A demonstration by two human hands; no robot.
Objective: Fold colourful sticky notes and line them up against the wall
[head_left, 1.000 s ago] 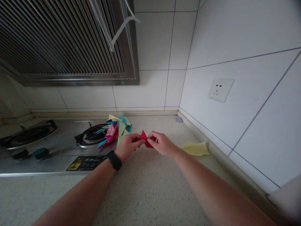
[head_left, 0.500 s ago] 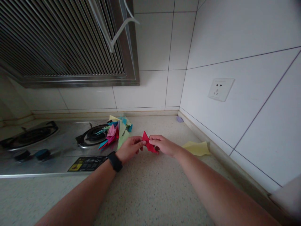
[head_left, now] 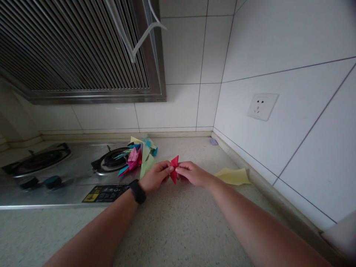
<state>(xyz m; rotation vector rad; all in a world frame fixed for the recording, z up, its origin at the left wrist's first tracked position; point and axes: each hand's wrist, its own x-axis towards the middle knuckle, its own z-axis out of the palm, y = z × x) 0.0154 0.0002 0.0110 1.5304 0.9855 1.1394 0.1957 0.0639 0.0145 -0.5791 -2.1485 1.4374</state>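
A small piece of folded red paper (head_left: 174,162), pointed at its top and bottom, is held just above the counter between my two hands. My left hand (head_left: 156,175), with a black watch on its wrist, pinches the paper's left side between thumb and fingers. On the other side, my right hand (head_left: 193,173) pinches it with thumb and curled fingers. The thumbs nearly meet at the paper's middle. To the left of my left hand lies a pile of colourful folded papers (head_left: 134,157), partly on the stove. Behind my right wrist is a yellow sheet of paper (head_left: 234,176).
A steel gas stove (head_left: 69,189) with black burners and knobs fills the left. The range hood (head_left: 91,99) hangs above it. A small purple paper (head_left: 213,141) lies in the back corner of the speckled counter (head_left: 172,230). A socket (head_left: 263,106) sits on the right wall.
The red paper has turned in my fingers from a slant to nearly upright. Both hands stay pinched on it, with slight shifts of the fingers; the view has moved a little.
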